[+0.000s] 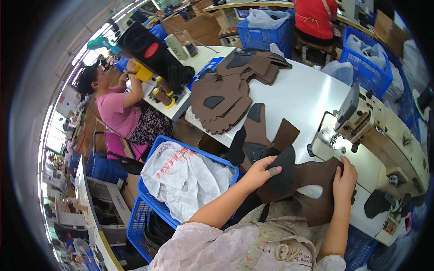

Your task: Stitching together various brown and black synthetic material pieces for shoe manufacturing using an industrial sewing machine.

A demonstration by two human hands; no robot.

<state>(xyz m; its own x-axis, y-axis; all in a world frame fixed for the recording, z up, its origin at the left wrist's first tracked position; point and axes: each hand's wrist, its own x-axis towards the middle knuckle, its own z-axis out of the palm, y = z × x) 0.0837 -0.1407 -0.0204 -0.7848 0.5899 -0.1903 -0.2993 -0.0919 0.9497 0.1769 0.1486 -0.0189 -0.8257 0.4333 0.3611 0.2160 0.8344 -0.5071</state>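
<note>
My left hand (pixel 266 174) is closed on a black panel (pixel 282 167), thumb on top. That panel lies against a large brown cut piece (pixel 309 171) with an oval opening; I cannot tell whether the two are joined. My right hand (pixel 344 178) grips the brown piece by its right edge, thumb and fingers around it. The piece hangs over my lap at the near table edge. Just beyond my right hand stands a sewing machine (pixel 379 131), its needle area (pixel 337 137) lit. More brown and black pieces (pixel 257 135) lie past my left hand.
Stacked brown pieces (pixel 221 101) cover the far left of the white table (pixel 307 90). At my left, a blue crate (pixel 156 198) holds a white sack (pixel 185 176). A co-worker in pink (pixel 113 106) sits beyond it; another in red (pixel 314 20) sits at the back near blue crates (pixel 266 36).
</note>
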